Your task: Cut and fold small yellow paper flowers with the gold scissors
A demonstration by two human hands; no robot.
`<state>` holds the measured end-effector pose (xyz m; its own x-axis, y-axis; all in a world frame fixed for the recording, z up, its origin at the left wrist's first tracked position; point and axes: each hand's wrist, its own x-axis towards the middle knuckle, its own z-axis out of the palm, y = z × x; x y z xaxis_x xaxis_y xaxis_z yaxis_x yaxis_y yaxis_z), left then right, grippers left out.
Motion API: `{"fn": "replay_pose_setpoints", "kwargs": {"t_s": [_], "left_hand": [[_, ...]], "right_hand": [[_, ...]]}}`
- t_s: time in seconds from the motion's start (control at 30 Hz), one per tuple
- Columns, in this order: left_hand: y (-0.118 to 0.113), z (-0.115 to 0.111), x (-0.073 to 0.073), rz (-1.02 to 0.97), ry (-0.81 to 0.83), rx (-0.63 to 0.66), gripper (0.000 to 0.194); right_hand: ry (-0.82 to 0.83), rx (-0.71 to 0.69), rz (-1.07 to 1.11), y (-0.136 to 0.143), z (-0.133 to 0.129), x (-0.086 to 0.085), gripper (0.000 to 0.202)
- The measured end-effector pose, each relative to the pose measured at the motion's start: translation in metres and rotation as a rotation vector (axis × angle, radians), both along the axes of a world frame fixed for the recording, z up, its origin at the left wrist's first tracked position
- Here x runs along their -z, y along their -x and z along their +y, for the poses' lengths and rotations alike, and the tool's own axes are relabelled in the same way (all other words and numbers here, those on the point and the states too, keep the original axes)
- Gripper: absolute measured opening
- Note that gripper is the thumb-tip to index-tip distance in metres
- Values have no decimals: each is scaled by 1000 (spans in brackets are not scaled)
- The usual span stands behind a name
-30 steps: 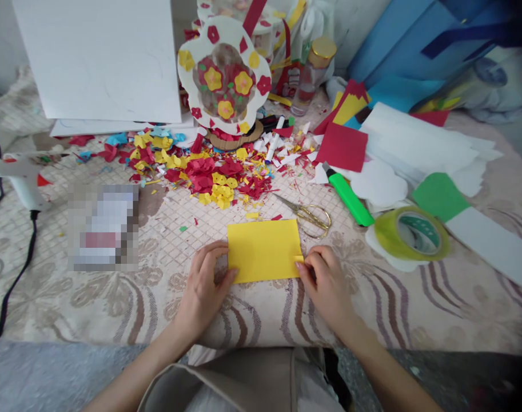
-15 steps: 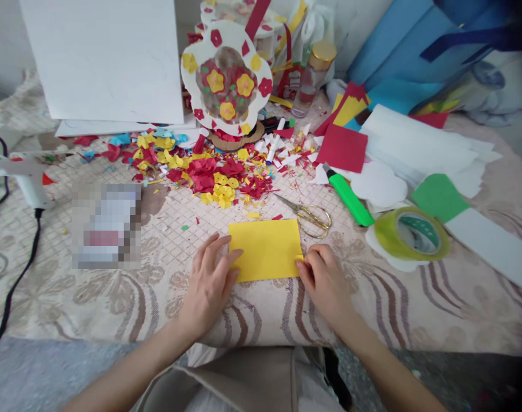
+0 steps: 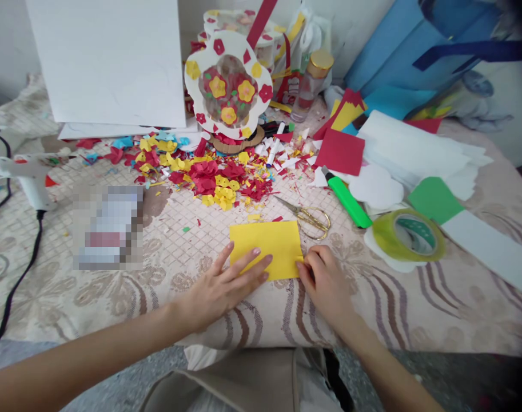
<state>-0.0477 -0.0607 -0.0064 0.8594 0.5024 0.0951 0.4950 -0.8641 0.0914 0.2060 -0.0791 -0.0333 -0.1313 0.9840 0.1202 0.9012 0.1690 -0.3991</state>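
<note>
A yellow sheet of paper lies on the patterned tablecloth in front of me. My left hand rests over its lower left part with the fingers stretched out and apart. At the sheet's right edge, my right hand pinches the paper near the lower corner between thumb and curled fingers. Just beyond the right end of the sheet lie gold-handled scissors, their blades pointing away to the left. Small yellow and red paper scraps sit above the sheet's far edge.
Cut paper flowers and scraps are heaped behind, below a flower-shaped paper lantern. To the right lie a green utility knife, a tape roll and red paper. A glue gun and a blurred phone are leftward.
My left hand has moved from the sheet's left edge onto its lower part, its fingers now reaching further right. My right hand stays at the right edge.
</note>
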Motion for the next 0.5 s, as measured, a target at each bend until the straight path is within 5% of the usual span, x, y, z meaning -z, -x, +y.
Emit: {"fn": "replay_pose_setpoints", "kwargs": {"t_s": [0.17,0.3,0.37,0.5], "left_hand": [[16,-11,0,94,-145,45,54],[18,-13,3,164,-215,70,45],[16,-11,3,173,-225,80,44],[15,-8,4,166,-214,98,39]], "right_hand": [[-37,51,92,-2,2,5,14],[-238,86,204,-2,-5,-4,13],[-321,-46,175,5,-14,-14,25],[-158,-543,-58,33,-35,-21,42]]}}
